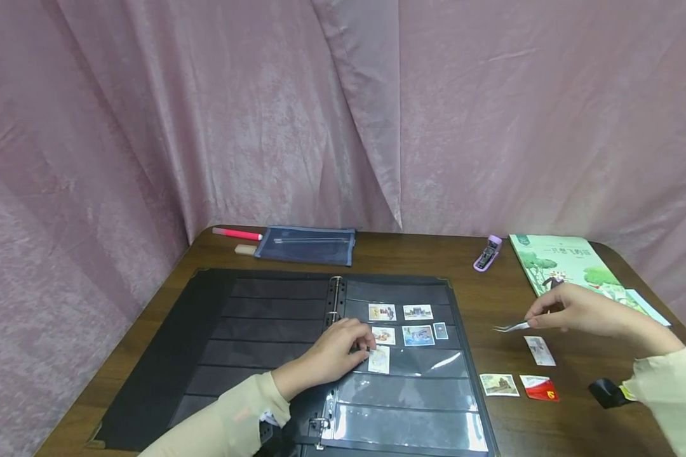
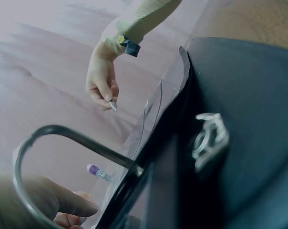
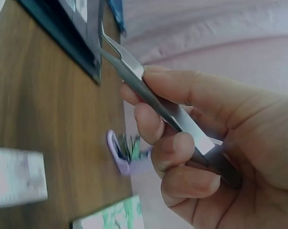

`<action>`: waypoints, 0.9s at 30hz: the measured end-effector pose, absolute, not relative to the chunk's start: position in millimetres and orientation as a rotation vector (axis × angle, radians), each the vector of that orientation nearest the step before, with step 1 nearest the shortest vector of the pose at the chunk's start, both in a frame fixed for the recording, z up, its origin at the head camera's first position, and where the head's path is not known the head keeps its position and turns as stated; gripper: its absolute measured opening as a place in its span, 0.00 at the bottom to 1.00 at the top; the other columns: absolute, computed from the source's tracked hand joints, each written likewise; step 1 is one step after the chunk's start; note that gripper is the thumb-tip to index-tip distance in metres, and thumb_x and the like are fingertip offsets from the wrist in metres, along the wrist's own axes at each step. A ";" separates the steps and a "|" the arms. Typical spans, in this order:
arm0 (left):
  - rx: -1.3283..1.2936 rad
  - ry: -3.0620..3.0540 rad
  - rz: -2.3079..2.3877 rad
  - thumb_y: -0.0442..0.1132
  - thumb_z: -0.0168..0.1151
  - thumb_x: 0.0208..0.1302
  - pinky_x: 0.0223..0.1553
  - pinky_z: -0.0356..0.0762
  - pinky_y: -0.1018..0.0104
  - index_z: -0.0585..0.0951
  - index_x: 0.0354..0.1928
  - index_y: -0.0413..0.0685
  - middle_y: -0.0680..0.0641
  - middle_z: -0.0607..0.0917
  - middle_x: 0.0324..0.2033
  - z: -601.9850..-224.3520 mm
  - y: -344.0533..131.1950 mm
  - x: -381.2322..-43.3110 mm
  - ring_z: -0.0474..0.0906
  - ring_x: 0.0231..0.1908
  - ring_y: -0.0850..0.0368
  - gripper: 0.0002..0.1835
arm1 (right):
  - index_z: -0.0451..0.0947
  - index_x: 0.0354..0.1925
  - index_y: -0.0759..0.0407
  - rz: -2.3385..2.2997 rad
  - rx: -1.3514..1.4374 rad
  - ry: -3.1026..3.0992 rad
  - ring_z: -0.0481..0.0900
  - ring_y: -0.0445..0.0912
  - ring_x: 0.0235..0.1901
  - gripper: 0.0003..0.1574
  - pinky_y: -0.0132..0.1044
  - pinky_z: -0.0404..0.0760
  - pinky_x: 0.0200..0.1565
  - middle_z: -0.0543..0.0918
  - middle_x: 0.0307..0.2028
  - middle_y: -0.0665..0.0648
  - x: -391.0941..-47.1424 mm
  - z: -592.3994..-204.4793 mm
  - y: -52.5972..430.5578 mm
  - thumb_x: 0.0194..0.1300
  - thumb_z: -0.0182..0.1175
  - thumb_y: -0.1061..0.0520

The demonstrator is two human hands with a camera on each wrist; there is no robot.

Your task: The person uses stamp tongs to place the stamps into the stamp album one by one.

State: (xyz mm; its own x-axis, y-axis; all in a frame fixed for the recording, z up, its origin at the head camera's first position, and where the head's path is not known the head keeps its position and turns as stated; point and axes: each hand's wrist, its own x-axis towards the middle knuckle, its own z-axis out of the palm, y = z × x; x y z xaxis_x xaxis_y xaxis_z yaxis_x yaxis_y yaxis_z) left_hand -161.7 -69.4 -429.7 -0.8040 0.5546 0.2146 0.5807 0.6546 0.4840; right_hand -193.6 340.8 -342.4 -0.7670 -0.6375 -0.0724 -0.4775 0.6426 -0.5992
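My left hand (image 1: pixel 337 349) rests on the right-hand page of an open stamp album (image 1: pixel 280 330). Its thumb and fingertips are right at the left edge of a pale stamp (image 1: pixel 379 360), which sits at a clear pocket strip. Above that stamp, several others, such as a blue one (image 1: pixel 418 335), stand in two rows. Out to the right, my right hand (image 1: pixel 583 311) holds tweezers (image 3: pixel 158 102) between thumb and fingers, their bent tips slightly apart with nothing between them. Below the right hand a greyish stamp (image 1: pixel 540 351) lies on the table.
Nearer on the table lie a building stamp (image 1: pixel 499 384) and a red stamp (image 1: pixel 540 388). Behind are a green book (image 1: pixel 571 260), a purple clip-like object (image 1: pixel 488 253), a blue mesh pouch (image 1: pixel 305 245) and a pink pen (image 1: pixel 237 234). Metal rings (image 1: pixel 334 298) rise along the album's spine.
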 end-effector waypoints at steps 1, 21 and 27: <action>-0.966 -2.814 -0.850 0.38 0.63 0.53 0.39 0.66 0.73 0.76 0.31 0.59 0.60 0.75 0.28 -429.6 -69.4 -161.7 0.68 0.33 0.68 0.07 | 0.80 0.33 0.56 -0.818 -0.886 2.601 0.66 0.28 0.20 0.05 0.28 0.68 0.19 0.77 0.24 0.39 -193.3 -343.0 345.4 0.59 0.57 0.60; -0.943 -2.819 -0.871 0.38 0.63 0.53 0.39 0.65 0.72 0.76 0.31 0.59 0.60 0.75 0.27 -430.3 -68.0 -161.6 0.68 0.33 0.67 0.07 | 0.79 0.31 0.63 -0.809 -0.760 2.579 0.59 0.27 0.15 0.07 0.28 0.61 0.14 0.62 0.14 0.39 -192.4 -363.6 413.8 0.60 0.54 0.62; -0.934 -2.822 -0.866 0.38 0.63 0.53 0.39 0.65 0.71 0.76 0.30 0.59 0.59 0.75 0.27 -429.7 -68.7 -161.4 0.68 0.33 0.67 0.07 | 0.79 0.32 0.67 -0.796 -0.622 2.518 0.61 0.28 0.15 0.10 0.29 0.61 0.14 0.64 0.14 0.38 -195.1 -368.2 425.3 0.60 0.53 0.61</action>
